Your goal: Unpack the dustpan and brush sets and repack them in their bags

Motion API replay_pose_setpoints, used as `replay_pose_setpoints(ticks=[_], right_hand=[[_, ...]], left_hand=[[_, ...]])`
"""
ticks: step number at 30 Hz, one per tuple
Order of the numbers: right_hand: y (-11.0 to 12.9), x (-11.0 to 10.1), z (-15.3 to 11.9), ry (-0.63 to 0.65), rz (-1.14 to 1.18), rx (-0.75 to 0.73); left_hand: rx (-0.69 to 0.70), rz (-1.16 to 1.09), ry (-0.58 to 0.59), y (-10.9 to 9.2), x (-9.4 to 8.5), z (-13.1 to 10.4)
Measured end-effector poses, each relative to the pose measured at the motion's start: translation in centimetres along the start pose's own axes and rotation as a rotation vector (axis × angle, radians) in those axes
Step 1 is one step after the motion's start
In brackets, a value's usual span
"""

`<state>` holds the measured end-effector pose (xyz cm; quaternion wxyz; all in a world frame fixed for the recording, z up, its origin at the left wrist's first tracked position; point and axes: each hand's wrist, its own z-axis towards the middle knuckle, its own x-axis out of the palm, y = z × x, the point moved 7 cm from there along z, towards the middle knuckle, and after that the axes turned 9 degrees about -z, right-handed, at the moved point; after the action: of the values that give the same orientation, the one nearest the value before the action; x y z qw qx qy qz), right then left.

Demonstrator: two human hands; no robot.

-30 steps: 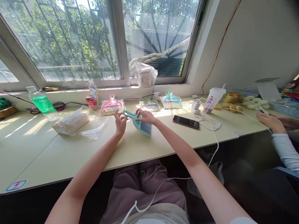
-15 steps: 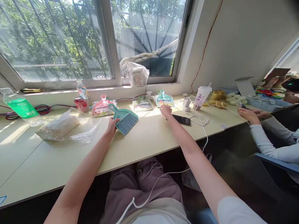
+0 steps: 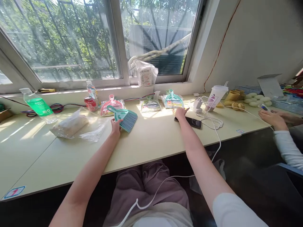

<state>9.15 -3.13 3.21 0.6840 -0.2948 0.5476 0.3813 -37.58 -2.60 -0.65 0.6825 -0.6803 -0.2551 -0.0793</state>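
Observation:
My left hand (image 3: 115, 125) is closed around the edge of a teal dustpan-and-brush set (image 3: 123, 116), the brush's grey bristles facing up and its handle pointing to the upper left. My right hand (image 3: 181, 113) is low over the table by the left end of a black phone (image 3: 193, 122). Most of its fingers are hidden behind the back of the hand; one digit sticks out to the right. Behind it lies a wrapped teal dustpan set (image 3: 173, 100). A wrapped green set (image 3: 150, 104) and a pink one (image 3: 112, 106) lie along the back.
On the left are a green-liquid bottle (image 3: 39, 105), a red can (image 3: 90, 103) and a plastic-wrapped package (image 3: 68, 125). A lidded cup (image 3: 216, 97), a white charger (image 3: 197, 105) and looping cables stand to the right. A co-worker's hand (image 3: 273, 119) holds a small device.
The view has turned a little left. My left hand has tilted the teal set flatter and slightly lower. My right hand has shifted right, over the phone's left end.

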Motion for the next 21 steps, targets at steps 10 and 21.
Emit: replay_pose_setpoints(ticks=[10,21], right_hand=[[5.1,-0.5,-3.6,0.013,-0.013,-0.149],[10.5,-9.1,-9.6,-0.27,0.327,-0.402]], left_hand=[[-0.057,-0.145,-0.283,-0.2,-2.7,0.9],[-0.06,-0.232,-0.052,0.5,0.3,0.8]])
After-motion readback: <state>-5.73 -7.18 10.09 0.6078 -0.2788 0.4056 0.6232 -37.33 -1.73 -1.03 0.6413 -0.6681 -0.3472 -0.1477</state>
